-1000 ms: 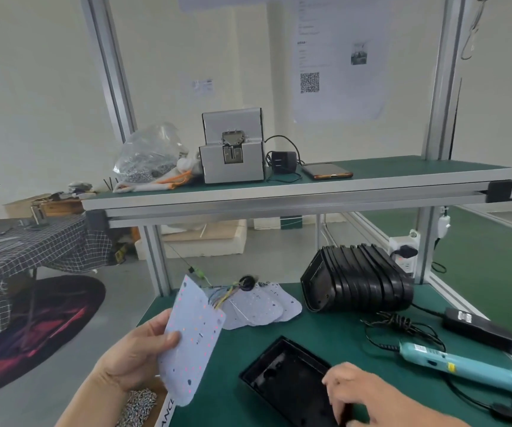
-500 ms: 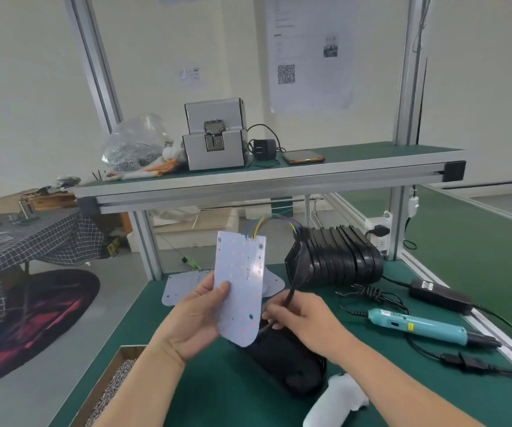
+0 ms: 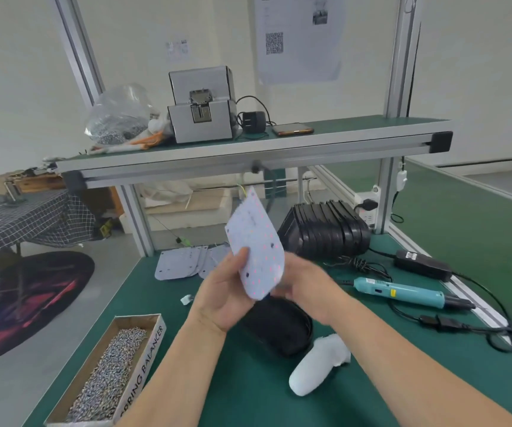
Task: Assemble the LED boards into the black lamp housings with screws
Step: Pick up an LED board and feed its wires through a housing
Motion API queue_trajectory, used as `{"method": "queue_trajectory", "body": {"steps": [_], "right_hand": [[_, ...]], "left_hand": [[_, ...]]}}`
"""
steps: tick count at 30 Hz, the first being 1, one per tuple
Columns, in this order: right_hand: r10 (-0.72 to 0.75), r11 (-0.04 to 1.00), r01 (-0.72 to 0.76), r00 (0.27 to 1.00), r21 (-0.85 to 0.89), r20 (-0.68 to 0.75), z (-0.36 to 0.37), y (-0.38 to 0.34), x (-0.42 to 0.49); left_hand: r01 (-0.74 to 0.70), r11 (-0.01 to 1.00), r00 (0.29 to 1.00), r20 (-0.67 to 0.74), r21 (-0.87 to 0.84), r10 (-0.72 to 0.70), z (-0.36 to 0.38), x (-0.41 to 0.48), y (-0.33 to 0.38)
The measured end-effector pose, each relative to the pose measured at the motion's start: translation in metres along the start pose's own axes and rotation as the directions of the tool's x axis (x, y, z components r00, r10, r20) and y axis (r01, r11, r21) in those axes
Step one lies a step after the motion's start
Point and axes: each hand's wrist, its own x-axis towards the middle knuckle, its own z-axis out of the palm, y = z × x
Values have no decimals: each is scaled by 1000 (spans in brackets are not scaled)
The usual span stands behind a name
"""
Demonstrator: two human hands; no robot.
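My left hand (image 3: pixel 223 295) grips a white LED board (image 3: pixel 256 248) by its lower left edge and holds it upright above the bench, its wires trailing up behind. My right hand (image 3: pixel 307 286) is blurred just behind the board's lower right edge; its grip is hidden. A black lamp housing (image 3: pixel 279 326) lies on the green mat below both hands. A stack of black housings (image 3: pixel 325 229) stands at the back. More LED boards (image 3: pixel 180 263) lie flat behind my left hand. A cardboard box of screws (image 3: pixel 109 374) sits front left. A teal electric screwdriver (image 3: pixel 399 292) lies to the right.
A white cloth-like bundle (image 3: pixel 316 368) lies by the housing. Black cables and a power adapter (image 3: pixel 424 265) run along the right edge. The upper shelf (image 3: pixel 248 149) carries a grey screw feeder (image 3: pixel 200 106), a bag, a charger and a phone.
The view has tilted down, bringing the screw box into sight. The LED board has tipped to the right, and my right hand has moved up behind its lower edge.
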Motion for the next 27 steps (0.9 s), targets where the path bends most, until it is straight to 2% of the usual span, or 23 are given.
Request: {"method": "queue_trajectory", "body": {"steps": [2,3,5,8,17,21,24,27], "right_hand": [[130,929,-65,979,-365,158,4,25,-7],[171,890,-59,962,-452,211,5,36,-9],[186,882,-72,961,-466,203,9,51,-10],[167,858,-77,977,-508,134,9,60,-5],[71,881,-22,994,-472,87,9,65,-4],[0,885,31,998,-465,66,21,55,-9],[-129,913,111,991,-392,-19,15,53,-7],[-175,971,137,965,-196,-193,-2,43,-1]], "left_hand": [[-31,988,997,-73,-154,20,15,5,0],[-48,974,995,-90,-220,29,22,9,0],[-88,939,992,-113,-332,53,38,14,0],[-130,903,989,-114,-409,91,55,17,0],[-147,814,984,-163,-562,65,84,8,4],[-99,779,993,-118,-619,33,103,6,-1],[-96,805,993,-118,-585,33,106,6,9],[-128,882,983,-173,-454,54,88,5,24]]}}
